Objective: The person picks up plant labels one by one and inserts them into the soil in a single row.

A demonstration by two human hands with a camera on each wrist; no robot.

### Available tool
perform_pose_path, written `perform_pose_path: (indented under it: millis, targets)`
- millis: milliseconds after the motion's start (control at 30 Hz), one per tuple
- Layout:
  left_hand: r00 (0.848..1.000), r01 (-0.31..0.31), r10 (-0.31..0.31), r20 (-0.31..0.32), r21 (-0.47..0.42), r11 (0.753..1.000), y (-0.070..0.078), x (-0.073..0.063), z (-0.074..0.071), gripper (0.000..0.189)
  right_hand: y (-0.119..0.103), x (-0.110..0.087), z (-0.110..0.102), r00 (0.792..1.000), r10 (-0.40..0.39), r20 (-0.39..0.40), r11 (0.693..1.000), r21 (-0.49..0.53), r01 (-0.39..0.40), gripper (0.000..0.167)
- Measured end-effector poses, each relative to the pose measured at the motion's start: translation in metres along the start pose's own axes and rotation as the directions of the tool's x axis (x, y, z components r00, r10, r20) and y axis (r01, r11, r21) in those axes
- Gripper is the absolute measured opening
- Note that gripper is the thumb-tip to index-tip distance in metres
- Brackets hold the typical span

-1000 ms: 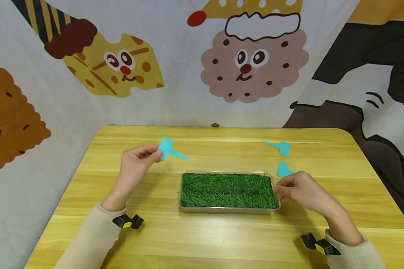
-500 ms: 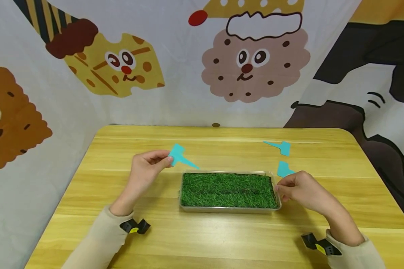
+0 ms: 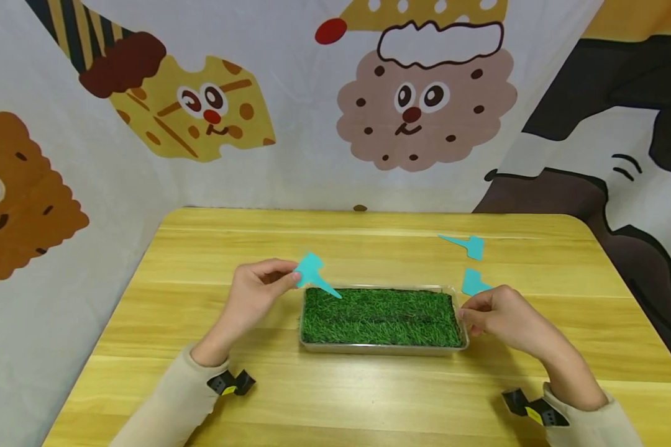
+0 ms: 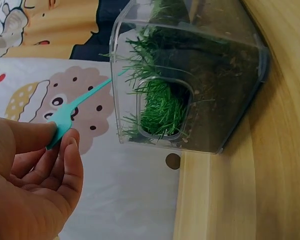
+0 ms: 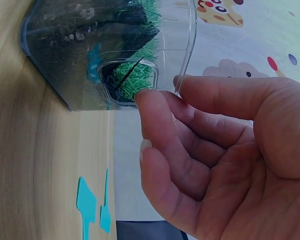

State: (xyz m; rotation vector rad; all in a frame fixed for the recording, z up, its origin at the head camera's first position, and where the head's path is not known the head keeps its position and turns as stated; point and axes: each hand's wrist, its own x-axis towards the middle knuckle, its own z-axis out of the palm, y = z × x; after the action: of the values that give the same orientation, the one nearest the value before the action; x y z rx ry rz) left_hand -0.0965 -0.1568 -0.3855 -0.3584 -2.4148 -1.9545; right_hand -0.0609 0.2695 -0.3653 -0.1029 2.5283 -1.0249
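My left hand pinches a turquoise T-shaped plant label between thumb and fingers. The label's pointed stem slants down and overlaps the left back corner of the grass in the head view. Below it stands a clear plastic box filled with dark soil, topped by green grass. At the box's right end, my right hand holds the rim, thumb on one side and curled fingers on the other, as the right wrist view shows.
Two more turquoise plant labels lie on the wooden table at the back right: one label farther off, another label partly hidden behind the right hand. A white cloth with cartoon prints hangs behind the table.
My left hand has moved right and toward the box with the plant label, bringing the stem's tip from behind the box to over the grass. The right hand has stayed at the rim.
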Motion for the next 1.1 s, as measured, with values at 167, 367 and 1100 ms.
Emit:
perform_pose_path:
  millis: [167, 367, 1100]
  targets:
    - [0.996, -0.08, 0.078, 0.033, 0.065, 0.995, 0.0, -0.003, 0.004, 0.013, 0.001, 0.001, -0.001, 1.0, -0.007, 0.003, 1.0, -0.002, 0.007, 0.017]
    - [0.986, -0.158, 0.149, 0.076, 0.13, 0.979, 0.0, -0.005, 0.008, 0.014, 0.002, 0.0, 0.0, 1.0, -0.005, 0.009, 1.0, 0.01, 0.005, 0.017]
    - [0.936, -0.338, 0.298, 0.186, 0.243, 0.909, -0.003, -0.011, 0.015, 0.022, 0.0, 0.0, 0.0, 1.0, -0.008, 0.013, 1.0, 0.013, 0.008, 0.017]
